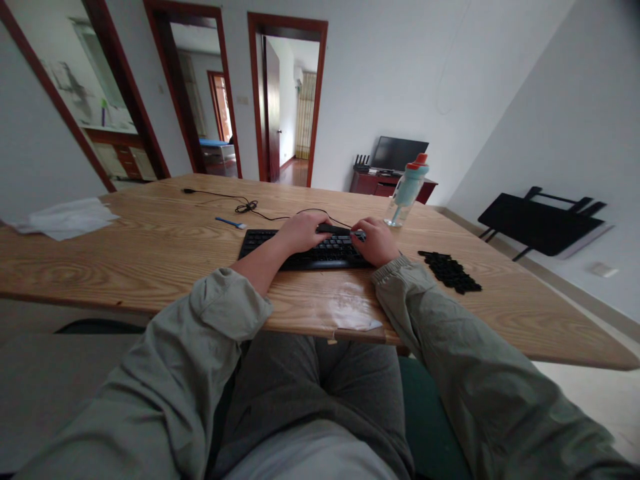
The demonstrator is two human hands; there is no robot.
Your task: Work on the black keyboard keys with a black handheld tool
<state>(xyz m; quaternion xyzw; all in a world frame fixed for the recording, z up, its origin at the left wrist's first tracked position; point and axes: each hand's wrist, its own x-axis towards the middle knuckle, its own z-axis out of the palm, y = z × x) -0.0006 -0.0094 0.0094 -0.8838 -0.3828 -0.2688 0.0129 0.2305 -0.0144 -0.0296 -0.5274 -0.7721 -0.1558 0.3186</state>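
Two bare hands over a black keyboard [325, 264] on a wood-grained table [165, 257].

A slim black piece [336, 230] is held above the keyboard's far edge, its left end clamped between the thumb and fingers of the left hand [301, 232]; its right end is met by the curled fingers of the right hand [376, 241], though whether they are closed on it cannot be told. Beyond the right hand, an upright bottle [407, 190] is seen, clear below and pale blue above, red-capped, with a tube inside; its liquid level cannot be made out. Small black pieces [451, 272] are heaped to the right. A thin cable [273, 217], a blue-handled brush [230, 222] and a crumpled white sheet [73, 219] are spread leftward.
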